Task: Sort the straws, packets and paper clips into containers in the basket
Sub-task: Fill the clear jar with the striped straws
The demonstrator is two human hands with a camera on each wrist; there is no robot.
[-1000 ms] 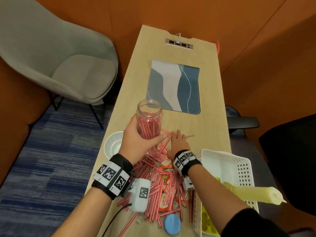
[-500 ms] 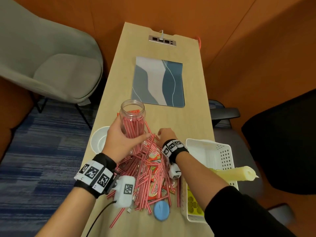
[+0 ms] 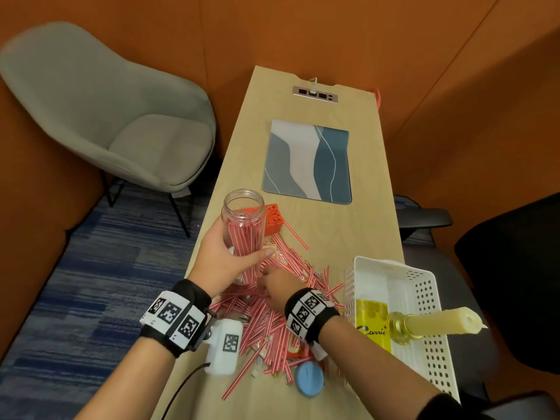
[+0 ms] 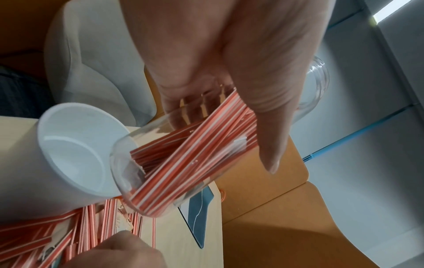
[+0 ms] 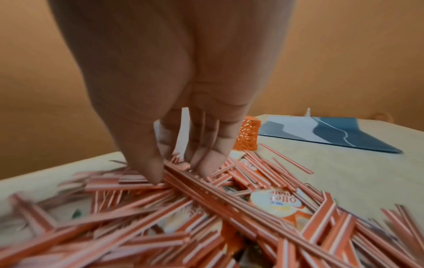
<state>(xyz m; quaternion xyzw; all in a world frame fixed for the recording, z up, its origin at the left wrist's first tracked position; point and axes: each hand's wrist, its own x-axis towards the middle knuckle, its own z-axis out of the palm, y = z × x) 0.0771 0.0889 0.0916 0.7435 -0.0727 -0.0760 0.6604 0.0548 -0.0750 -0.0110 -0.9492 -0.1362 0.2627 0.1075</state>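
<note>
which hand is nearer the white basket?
Right. The right hand is down in the straw pile, just left of the white basket. The left hand grips the jar farther left, across the pile.

Clear glossy jar (image 3: 243,227); striped paper-like straws (image 3: 274,321); perforated white plastic basket (image 3: 430,301); matt pale wood desk (image 3: 348,237)

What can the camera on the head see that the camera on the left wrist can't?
Only the head view shows the white basket, the blue lid and the orange container. Only the left wrist view shows inside the white cup. Both show the left hand gripping the jar of straws, the right hand and the grey chair.
</note>
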